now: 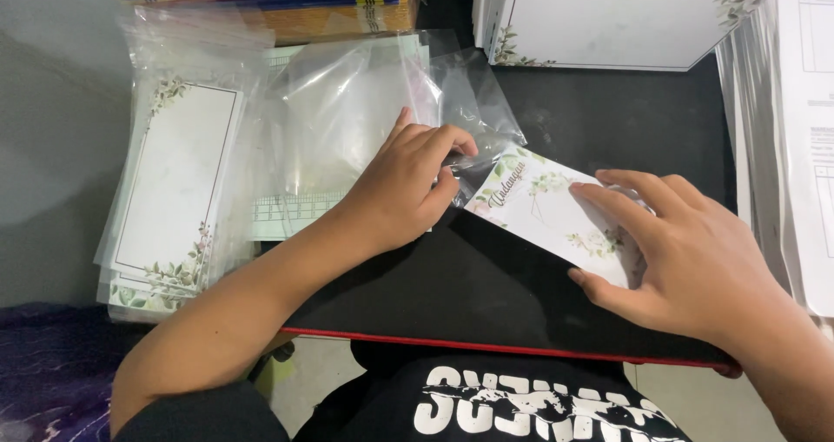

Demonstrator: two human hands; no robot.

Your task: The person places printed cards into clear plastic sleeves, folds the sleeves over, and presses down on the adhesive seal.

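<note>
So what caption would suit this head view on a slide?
Left hand pinches a clear sleeve while right hand presses a floral card.

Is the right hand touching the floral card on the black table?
Touching. The head view shows the right hand lying flat on the card, fingers pressed on its surface.

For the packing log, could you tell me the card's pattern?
White card with green leaves and pink flowers, head view.

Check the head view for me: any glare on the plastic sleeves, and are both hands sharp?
Head view: soft white glare on the clear plastic sleeves; left hand and right hand fairly sharp; floral card clear; black table dark, little detail.
</note>
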